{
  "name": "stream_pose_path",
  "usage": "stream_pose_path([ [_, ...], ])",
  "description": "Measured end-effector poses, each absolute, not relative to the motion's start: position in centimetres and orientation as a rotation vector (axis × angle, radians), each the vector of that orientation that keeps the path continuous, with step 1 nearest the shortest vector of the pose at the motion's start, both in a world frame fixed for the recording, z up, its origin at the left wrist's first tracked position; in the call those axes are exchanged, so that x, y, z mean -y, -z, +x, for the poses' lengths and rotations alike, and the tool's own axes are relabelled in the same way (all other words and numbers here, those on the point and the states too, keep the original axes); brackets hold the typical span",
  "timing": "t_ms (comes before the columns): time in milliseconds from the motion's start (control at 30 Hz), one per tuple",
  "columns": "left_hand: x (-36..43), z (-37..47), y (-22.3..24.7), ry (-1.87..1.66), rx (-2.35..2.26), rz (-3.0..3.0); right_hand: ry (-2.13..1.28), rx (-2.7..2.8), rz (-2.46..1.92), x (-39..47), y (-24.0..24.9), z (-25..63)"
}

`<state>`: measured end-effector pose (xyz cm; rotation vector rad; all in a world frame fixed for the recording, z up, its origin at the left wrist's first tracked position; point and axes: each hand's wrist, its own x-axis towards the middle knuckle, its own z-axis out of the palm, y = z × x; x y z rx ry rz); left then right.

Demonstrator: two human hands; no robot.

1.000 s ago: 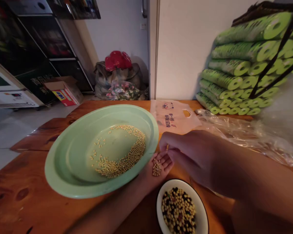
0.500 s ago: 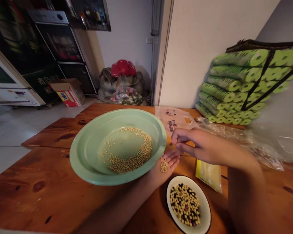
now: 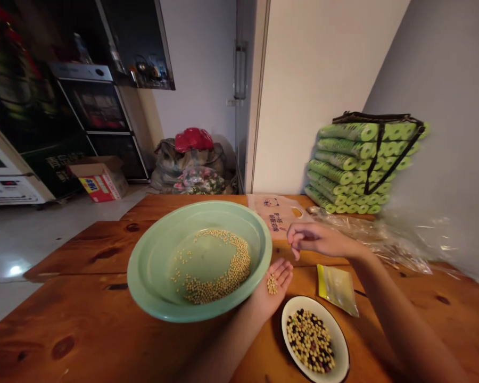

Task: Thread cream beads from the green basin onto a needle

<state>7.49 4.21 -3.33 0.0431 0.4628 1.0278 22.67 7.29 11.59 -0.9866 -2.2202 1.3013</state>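
Observation:
Palm up, my left hand [image 3: 272, 298] cups a small heap of soybeans [image 3: 272, 284] with its fingers stretched out. It rests beside the right rim of a large pale green basin [image 3: 151, 255], which has many more soybeans [image 3: 217, 284] strewn over its bottom. Above the left fingertips and to their right hovers my right hand [image 3: 313, 238], fingers bent and pinched together; what is between them, if anything, is too small to see. Near my left hand a white oval dish [image 3: 340, 323] holds mixed yellow and dark beans [image 3: 310, 340].
A small yellow-edged clear packet [image 3: 337, 287] lies right of the dish. Behind my right hand are a printed bag [image 3: 273, 215] and crumpled clear plastic [image 3: 383, 239]. Green rolls [image 3: 351, 159] are stacked at the wooden table's [image 3: 96, 308] far edge. An opened carton [image 3: 104, 181] stands on the floor.
The view has tilted up and shifted a little. My right hand has drawn slightly away from the left fingertips. My left hand still bears the soybeans.

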Motion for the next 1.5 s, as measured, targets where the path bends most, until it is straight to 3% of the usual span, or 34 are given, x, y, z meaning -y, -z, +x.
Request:
stream_pose_path([
  [233, -3.6, 7.7, 3.1, -1.009, -0.522, 0.052, -1.391, 1.54, -0.917, -7.8, -0.7, 25.7],
  [367, -3.8, 7.4, 2.5, -1.032, -0.6, 0.04, -1.431, 1.26, -0.842, -8.1, 1.9, 26.5],
  [667, -4.1, 7.3, 1.8, -1.069, -0.646, 0.03, -1.604, 1.094, -0.819, -5.9, 0.5, 25.0],
  [900, -3.9, 7.1, 1.1, -1.074, -0.59, 0.02, -1.545, 1.118, -0.924, -5.3, 0.4, 24.2],
  [1200, -3.9, 7.4, 1.1, -1.037, -0.545, -0.047, -1.296, 1.454, -1.139, -4.1, -0.7, 23.8],
  [1400, -3.8, 7.7, 0.9, -1.017, -0.514, -0.036, -0.809, 1.995, -0.953, -3.5, -0.9, 23.1],
  [1500, -3.7, 7.9, 0.8, -0.982, -0.559, -0.037, -0.795, 2.023, -0.975, -3.7, -0.6, 23.0],
])
